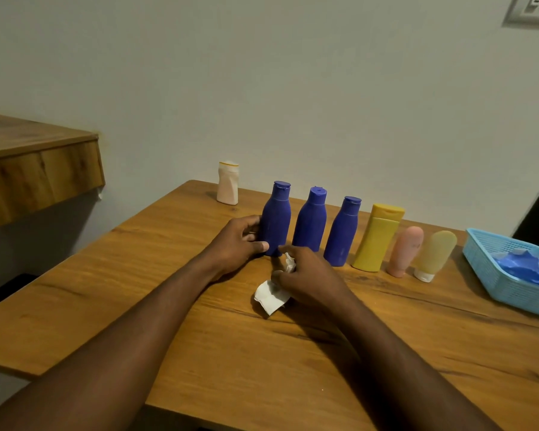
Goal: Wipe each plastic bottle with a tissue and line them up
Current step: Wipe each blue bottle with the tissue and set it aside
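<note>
my left hand (237,244) curls round the leftmost tall blue plastic bottle (276,219), upright on the wooden desk (262,353), my right hand (308,275) pinches the crumpled white tissue (271,295) just beside it, so i'd keep the grip low and set it gently in line.

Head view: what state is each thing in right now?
left blue bottle: upright, cap shut, gripped by the left hand.
tissue: crumpled, held by the right hand.
middle blue bottle: upright, cap shut.
right blue bottle: upright, cap shut.
yellow bottle: upright, cap shut.
pink tube: standing cap down.
pale yellow tube: standing cap down.
white bottle: upright, apart from the row.
blue basket: holds something blue.
</note>
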Demonstrator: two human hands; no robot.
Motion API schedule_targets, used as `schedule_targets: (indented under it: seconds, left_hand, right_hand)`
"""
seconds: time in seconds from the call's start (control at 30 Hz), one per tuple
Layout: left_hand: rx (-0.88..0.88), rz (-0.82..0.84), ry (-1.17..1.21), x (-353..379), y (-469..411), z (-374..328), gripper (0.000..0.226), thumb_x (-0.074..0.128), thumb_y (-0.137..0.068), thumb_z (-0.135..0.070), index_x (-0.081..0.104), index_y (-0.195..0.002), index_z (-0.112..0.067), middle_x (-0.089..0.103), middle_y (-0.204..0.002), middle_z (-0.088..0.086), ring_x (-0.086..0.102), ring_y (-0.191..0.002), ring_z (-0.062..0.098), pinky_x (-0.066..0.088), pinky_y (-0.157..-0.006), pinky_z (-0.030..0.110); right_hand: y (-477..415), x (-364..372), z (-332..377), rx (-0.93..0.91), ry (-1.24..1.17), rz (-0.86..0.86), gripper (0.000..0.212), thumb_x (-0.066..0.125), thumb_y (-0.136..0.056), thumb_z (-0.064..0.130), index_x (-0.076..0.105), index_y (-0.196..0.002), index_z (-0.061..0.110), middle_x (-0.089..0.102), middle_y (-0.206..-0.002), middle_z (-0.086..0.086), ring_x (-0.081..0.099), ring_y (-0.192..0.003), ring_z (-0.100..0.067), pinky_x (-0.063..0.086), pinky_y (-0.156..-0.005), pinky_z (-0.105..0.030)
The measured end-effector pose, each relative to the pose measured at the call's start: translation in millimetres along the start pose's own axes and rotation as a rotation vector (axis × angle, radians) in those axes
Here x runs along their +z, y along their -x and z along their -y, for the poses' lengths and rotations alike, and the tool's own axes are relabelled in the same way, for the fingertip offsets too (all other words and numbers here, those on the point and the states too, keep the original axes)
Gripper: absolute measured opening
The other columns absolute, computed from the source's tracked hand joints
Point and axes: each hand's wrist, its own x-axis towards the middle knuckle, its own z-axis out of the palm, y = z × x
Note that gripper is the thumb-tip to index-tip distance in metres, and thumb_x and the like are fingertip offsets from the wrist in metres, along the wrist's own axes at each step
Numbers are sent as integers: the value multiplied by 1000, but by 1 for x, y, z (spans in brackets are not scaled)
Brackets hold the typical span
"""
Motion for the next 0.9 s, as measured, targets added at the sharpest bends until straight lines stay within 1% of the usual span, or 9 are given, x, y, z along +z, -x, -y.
schedule_targets:
  seconds: [0.07,0.2,0.33,0.43,0.57,0.7,0.8,0.9]
  left_hand:
    - [-9,15,-7,1,0,-1,57,66,-96,-2,51,-148,-22,61,-144,-3,56,-131,11,48,-98,21]
    - [-28,26,-10,1,-1,-2,60,65,-98,-2,47,-151,-22,57,-149,0,53,-133,11,47,-96,19]
    - [-34,31,-17,2,-1,-2,59,63,-98,-1,47,-152,-21,57,-149,0,52,-126,6,47,-85,12]
    - [-42,33,-10,1,-1,-2,62,64,-98,0,45,-153,-21,56,-150,1,54,-129,8,48,-86,13]
    - [-47,32,-10,1,0,-3,65,65,-96,1,44,-154,-21,55,-151,2,52,-122,2,49,-79,10]
    - [-42,29,-24,1,-1,-4,64,64,-97,1,43,-154,-20,55,-152,2,51,-122,2,48,-79,8]
    - [-39,26,-31,2,0,-4,61,63,-98,0,45,-153,-20,57,-149,0,52,-122,2,49,-78,7]
    - [-27,23,-42,3,1,-4,56,63,-98,0,50,-148,-19,61,-140,-4,59,-116,0,49,-81,9]
  right_hand:
    - [0,0,0,5,-1,0,71,67,-89,37,36,-152,26,55,-141,-4,59,-114,-17,56,-91,-36]
    - [-1,1,-1,12,-4,-2,71,68,-89,37,37,-152,25,56,-139,-4,59,-114,-17,56,-91,-36]
    - [-1,1,-2,10,1,-9,71,68,-88,37,37,-151,25,55,-141,-3,58,-115,-17,56,-91,-37]
    - [-2,2,-2,11,1,-13,71,68,-88,38,37,-151,25,55,-141,-3,59,-114,-16,57,-91,-38]
    - [-3,1,-2,11,3,-12,71,68,-88,38,38,-151,24,54,-142,-4,58,-117,-17,56,-92,-39]
    - [-4,1,-3,17,-2,-7,71,68,-88,38,38,-150,24,56,-140,-4,58,-116,-17,57,-91,-39]
    - [-4,2,-4,17,-2,-9,71,68,-87,39,39,-150,25,57,-138,-4,59,-114,-17,57,-90,-40]
    - [-4,2,-4,20,1,-17,71,68,-87,40,40,-150,24,58,-137,-4,59,-114,-18,57,-90,-41]
